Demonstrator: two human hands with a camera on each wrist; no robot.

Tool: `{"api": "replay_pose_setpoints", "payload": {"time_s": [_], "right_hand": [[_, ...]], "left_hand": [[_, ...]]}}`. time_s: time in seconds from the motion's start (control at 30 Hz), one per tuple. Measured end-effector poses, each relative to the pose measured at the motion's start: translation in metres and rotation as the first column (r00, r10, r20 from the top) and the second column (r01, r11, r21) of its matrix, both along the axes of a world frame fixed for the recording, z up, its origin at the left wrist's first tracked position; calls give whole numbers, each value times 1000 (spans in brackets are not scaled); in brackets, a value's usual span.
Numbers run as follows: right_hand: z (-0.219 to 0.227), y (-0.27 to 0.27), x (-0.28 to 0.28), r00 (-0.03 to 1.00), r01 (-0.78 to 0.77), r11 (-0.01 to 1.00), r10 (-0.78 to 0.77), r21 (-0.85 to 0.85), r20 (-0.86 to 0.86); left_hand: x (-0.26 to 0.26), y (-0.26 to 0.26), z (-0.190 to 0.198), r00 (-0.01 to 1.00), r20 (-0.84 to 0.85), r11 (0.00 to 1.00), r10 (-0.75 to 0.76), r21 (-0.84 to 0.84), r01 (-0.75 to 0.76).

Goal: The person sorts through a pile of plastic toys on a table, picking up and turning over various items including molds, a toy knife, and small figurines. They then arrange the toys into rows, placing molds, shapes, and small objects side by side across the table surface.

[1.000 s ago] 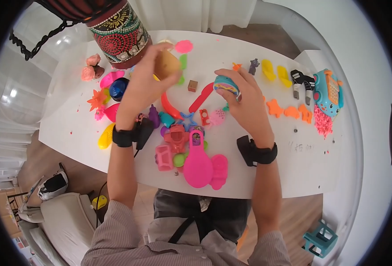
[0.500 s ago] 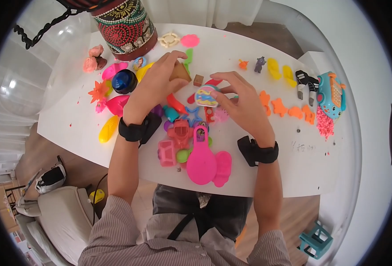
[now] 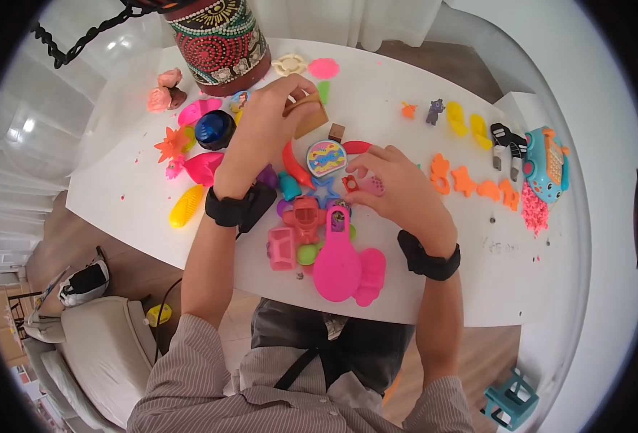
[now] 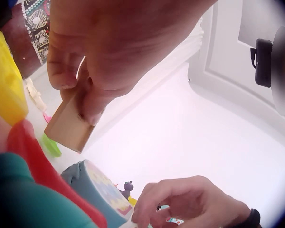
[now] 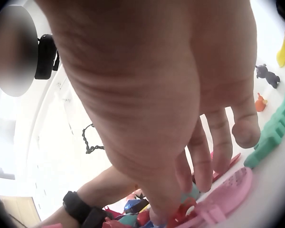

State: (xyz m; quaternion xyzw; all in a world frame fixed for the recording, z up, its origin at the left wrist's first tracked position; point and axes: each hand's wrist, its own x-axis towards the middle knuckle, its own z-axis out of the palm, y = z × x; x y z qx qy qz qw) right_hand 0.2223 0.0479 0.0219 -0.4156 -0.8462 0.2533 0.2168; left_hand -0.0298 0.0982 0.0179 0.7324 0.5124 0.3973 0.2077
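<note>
My left hand [image 3: 265,130] pinches a tan wooden-looking block [image 4: 70,124] between thumb and fingers, above the far middle of the table. In the head view, the round teal toy [image 3: 326,157] with a colourful patterned face stands just below that block, apart from both hands. My right hand [image 3: 411,191] is low to the right of it, fingers loosely bent. Its fingertips are right at a small red piece [image 3: 350,184] and a pink dotted strawberry-shaped piece [image 5: 230,190]. A small brown cube [image 3: 337,132] and a red chili-shaped toy [image 3: 295,167] lie nearby.
A pink paddle-shaped toy [image 3: 337,270] and several pink and red pieces lie at the near edge. Left are a dark blue round toy [image 3: 214,130] and a yellow corn-shaped toy [image 3: 187,206]. A patterned drum [image 3: 221,47] stands behind. Orange shapes [image 3: 464,181] and a toy phone [image 3: 546,166] lie right.
My right hand has set the round teal toy down, let it go and moved down and right to the red and pink pieces. My left hand has moved right, still holding the block.
</note>
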Motion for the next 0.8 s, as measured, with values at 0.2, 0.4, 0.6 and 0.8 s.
{"api": "replay_pose_setpoints", "payload": {"time_s": [0.2,0.4,0.6,0.8], "right_hand": [[-10,2,-11,982,-118,991,126,65,-143],[5,7,-10,867,-224,871,-26,-436,-497],[5,9,-8,739,-319,830,-84,-457,-668],[14,9,-11,648,-170,854,-279,-492,-708]], "left_hand": [[5,3,3,995,103,997,3,73,-11],[7,3,3,988,154,999,-2,32,-3],[9,1,9,971,237,1000,6,-8,-5],[11,0,8,862,484,962,-150,-130,240]]}}
